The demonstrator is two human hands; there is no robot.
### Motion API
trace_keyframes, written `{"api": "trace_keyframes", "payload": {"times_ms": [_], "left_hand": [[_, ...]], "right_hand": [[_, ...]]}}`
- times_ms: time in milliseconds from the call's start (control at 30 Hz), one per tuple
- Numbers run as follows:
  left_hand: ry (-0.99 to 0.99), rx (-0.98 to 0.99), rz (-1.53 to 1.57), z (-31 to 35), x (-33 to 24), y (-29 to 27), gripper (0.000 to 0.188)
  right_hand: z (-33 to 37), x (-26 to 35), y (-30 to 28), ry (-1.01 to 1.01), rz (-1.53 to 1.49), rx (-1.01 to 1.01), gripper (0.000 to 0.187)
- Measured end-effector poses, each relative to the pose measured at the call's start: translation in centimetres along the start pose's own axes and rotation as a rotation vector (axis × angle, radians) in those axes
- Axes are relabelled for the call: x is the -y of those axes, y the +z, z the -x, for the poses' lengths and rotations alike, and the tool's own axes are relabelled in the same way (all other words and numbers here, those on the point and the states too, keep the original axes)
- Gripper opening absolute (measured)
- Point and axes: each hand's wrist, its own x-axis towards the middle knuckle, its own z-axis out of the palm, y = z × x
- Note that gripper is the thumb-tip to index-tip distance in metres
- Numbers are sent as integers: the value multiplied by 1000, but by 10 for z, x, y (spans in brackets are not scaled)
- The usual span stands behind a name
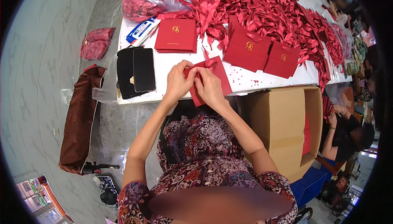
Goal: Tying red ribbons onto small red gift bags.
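In front of me, a flat red paper bag (pixel 223 76) lies at the near edge of the white table, partly under my hands. A red ribbon (pixel 210 63) loops up from it beside my fingers. My left hand (pixel 179 79) is closed in a pinch on the ribbon over the bag's left side. Close against it, my right hand (pixel 210 87) pinches the ribbon too, its wrist over the bag's lower part. The fingertips meet, and they hide the exact spot they grip.
Left of my hands, a black phone (pixel 144 69) rests on a dark cloth. Stacked red bags (pixel 176 36) lie beyond, with more bags (pixel 247 50) and heaped red ribbons (pixel 254 11) to the right. An open cardboard box (pixel 282 121) stands at the near right; another person (pixel 348 138) works farther right.
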Motion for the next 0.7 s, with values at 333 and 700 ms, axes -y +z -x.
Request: {"api": "trace_keyframes", "payload": {"times_ms": [333,700], "left_hand": [[303,-86,-166,1,10,-6,14],[597,-141,-92,8,0,-12,13]], "right_hand": [[-34,18,-45,-51,129,31,12],[-56,-43,-32,280,-354,610,21]]}}
